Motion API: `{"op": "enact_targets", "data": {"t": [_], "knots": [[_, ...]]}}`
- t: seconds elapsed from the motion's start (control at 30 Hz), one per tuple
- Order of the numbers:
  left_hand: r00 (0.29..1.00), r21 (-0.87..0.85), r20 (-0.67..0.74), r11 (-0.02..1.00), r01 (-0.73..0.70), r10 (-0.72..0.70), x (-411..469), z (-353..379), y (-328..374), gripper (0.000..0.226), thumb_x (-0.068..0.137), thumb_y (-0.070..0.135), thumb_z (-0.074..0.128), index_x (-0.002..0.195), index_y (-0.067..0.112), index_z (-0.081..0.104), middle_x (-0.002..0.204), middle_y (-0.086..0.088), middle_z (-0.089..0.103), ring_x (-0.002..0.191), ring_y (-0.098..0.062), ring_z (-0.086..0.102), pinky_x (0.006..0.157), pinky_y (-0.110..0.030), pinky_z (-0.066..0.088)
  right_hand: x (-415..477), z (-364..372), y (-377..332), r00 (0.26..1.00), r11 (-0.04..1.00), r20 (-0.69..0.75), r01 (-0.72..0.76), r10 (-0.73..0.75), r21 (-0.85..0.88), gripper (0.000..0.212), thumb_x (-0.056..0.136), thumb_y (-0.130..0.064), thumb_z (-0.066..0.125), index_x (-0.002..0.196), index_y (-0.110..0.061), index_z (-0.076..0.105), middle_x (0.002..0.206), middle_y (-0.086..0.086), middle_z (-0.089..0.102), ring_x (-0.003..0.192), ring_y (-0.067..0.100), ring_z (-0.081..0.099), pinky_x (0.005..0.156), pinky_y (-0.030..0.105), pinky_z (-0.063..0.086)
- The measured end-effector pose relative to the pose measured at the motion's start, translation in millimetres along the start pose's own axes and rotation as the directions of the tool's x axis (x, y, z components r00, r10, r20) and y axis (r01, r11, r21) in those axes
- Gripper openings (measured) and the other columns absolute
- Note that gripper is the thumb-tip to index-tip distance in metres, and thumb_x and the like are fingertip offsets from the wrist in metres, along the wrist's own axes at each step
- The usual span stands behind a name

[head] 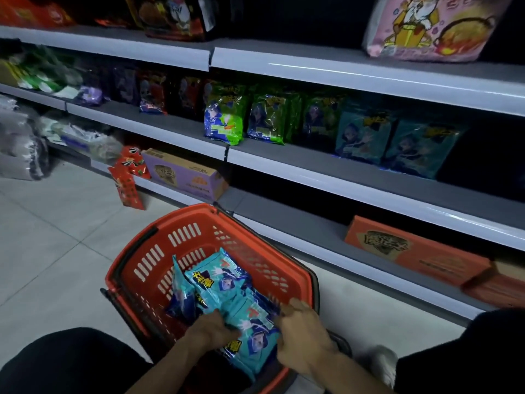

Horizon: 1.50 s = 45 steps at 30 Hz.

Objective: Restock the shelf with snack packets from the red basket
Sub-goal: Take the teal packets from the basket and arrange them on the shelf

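Reaching into the red basket (pixel 159 231), left hand (pixel 211 328) and right hand (pixel 301 336) curl fingers round one teal packet (pixel 250 322).

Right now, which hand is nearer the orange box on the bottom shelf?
Right. The right hand is at the basket's shelf-side rim, below-left of the orange box; the left hand is farther left, beyond the teal packets.

Both hands in red basket (pixel 159 251): left hand (pixel 211 331), right hand (pixel 301 334) grip teal snack packets (pixel 227 291).
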State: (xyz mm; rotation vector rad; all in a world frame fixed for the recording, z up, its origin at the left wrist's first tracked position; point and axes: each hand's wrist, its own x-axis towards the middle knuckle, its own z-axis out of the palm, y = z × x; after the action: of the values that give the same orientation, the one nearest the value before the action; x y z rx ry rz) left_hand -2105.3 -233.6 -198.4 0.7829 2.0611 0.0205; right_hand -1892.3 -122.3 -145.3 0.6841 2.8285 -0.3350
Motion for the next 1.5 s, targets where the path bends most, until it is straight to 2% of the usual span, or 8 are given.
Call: {"op": "enact_targets", "data": {"t": [0.23,0.47,0.8,0.93,1.07,1.2,1.4,1.5], "knots": [[1.0,-0.04,0.017,0.999,0.014,-0.014,6.9,36.5,60.1,0.076,0.082,0.065,0.071,0.134,0.014,0.051,0.126,0.001,0.067,0.106,-0.015,0.063,0.098,-0.028,0.051,-30.1,-3.3,66.2,1.0,1.0,-0.011,-0.029,0.029,-0.011,0.032,0.075,-0.028,0.051,0.087,-0.012,0.076,0.089,0.007,0.067,0.11,0.023,0.048,0.102,0.034,0.043],[0.998,-0.061,0.005,0.996,-0.067,0.067,2.8,57.0,113.0,0.034,0.087,0.045,0.079,0.096,0.022,0.055,0.115,0.004,0.063,0.103,-0.014,0.06,0.096,-0.023,0.049,-63.8,-3.8,116.7,0.996,0.993,0.008,-0.09,0.091,-0.078,0.032,0.066,-0.029,0.057,0.085,-0.015,0.078,0.085,0.0,0.071,0.104,0.021,0.057,0.095,0.03,0.053],[0.927,0.337,-0.224,0.916,-0.216,0.301,-26.5,69.9,171.0,0.029,0.083,0.045,0.079,0.084,0.026,0.058,0.078,0.009,0.063,0.078,-0.014,0.066,0.065,-0.028,0.054,-127.9,-1.6,167.9,0.976,0.971,0.087,-0.185,0.199,-0.149,0.036,0.066,-0.031,0.053,0.09,-0.022,0.078,0.097,-0.006,0.072,0.112,0.019,0.057,0.096,0.033,0.053],[0.954,0.005,-0.105,0.959,-0.283,0.282,-17.3,70.9,177.2,0.028,0.078,0.033,0.09,0.091,0.022,0.067,0.08,0.008,0.068,0.071,-0.011,0.068,0.054,-0.026,0.054,-143.4,-12.9,170.3,0.955,0.953,0.13,-0.24,0.266,-0.185,0.034,0.075,-0.028,0.05,0.096,-0.017,0.074,0.105,0.0,0.072,0.119,0.022,0.049,0.109,0.035,0.042],[0.98,-0.333,-0.029,0.923,-0.196,0.197,-20.4,65.8,178.4,0.074,0.071,0.014,0.096,0.136,0.009,0.06,0.131,-0.003,0.065,0.099,-0.02,0.071,0.069,-0.038,0.066,-161.2,-13.0,172.8,0.929,0.933,0.151,-0.308,0.338,-0.187,0.037,0.079,-0.029,0.049,0.103,-0.016,0.074,0.113,0.001,0.071,0.125,0.024,0.048,0.111,0.035,0.041],[0.967,-0.375,-0.054,0.892,-0.25,0.248,-38.4,47.6,181.0,0.081,0.067,0.018,0.098,0.138,0.008,0.062,0.118,0.001,0.069,0.098,-0.016,0.071,0.076,-0.037,0.066,-157.4,-26.8,159.9,0.884,0.901,0.186,-0.408,0.43,-0.144,0.031,0.088,-0.021,0.057,0.116,-0.014,0.068,0.123,0.004,0.067,0.129,0.024,0.048,0.103,0.036,0.046],[0.79,0.087,-0.296,0.839,-0.537,0.537,-91.3,-1.4,205.3,0.044,0.076,0.039,0.092,0.112,0.023,0.073,0.088,0.002,0.075,0.071,-0.011,0.07,0.072,-0.033,0.06,-153.8,-62.6,147.3,0.847,0.855,-0.127,-0.504,0.517,0.118,0.042,0.091,-0.022,0.06,0.133,-0.021,0.06,0.127,0.005,0.061,0.123,0.027,0.056,0.092,0.039,0.055],[0.659,0.161,-0.379,0.747,-0.645,0.65,-109.5,-13.1,215.3,0.04,0.08,0.039,0.088,0.115,0.032,0.07,0.104,0.011,0.074,0.093,-0.01,0.071,0.082,-0.041,0.062,-160.4,-79.4,137.5,0.847,0.882,-0.263,-0.409,0.462,0.234,0.06,0.093,-0.031,0.068,0.149,-0.023,0.047,0.138,0.001,0.054,0.131,0.025,0.05,0.099,0.038,0.052]]}}
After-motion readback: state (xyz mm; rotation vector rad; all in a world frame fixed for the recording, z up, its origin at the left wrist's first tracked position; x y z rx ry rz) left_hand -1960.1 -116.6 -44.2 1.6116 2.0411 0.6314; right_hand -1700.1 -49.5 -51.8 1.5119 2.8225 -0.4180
